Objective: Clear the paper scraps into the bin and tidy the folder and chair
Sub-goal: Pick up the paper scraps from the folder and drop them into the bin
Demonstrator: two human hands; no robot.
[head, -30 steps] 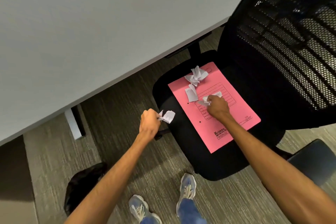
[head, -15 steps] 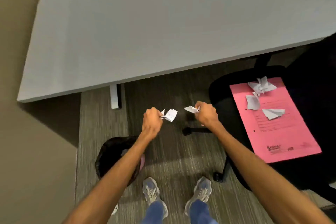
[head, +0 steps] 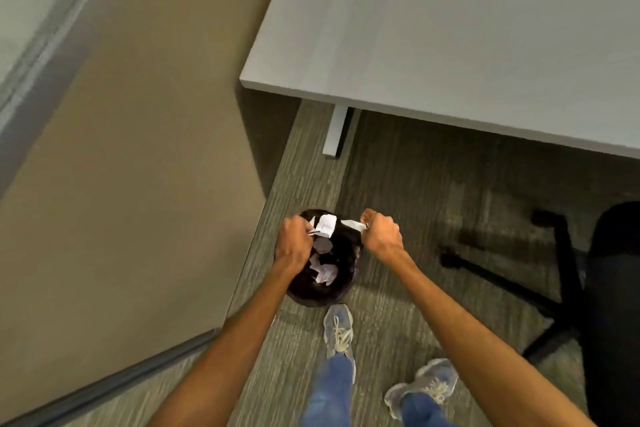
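A round black bin [head: 311, 293] stands on the carpet by the wall, with several white paper scraps [head: 323, 272] inside. My left hand [head: 294, 244] hovers over the bin's left rim, shut on a white paper scrap [head: 325, 225]. Over the bin's right rim, my right hand [head: 381, 236] is shut on another white scrap [head: 353, 225]. The black chair [head: 613, 288] shows only in part at the right edge. The pink folder is out of view.
The grey desk [head: 450, 28] fills the upper right, its white leg [head: 336, 130] just behind the bin. A tan wall [head: 138, 149] runs along the left. The chair's wheeled base [head: 502, 270] spreads over the carpet at right. My shoes [head: 339, 329] stand close to the bin.
I turned left from the chair, so the folder left the view. Both hands carried their scraps from beside the chair to above the bin.
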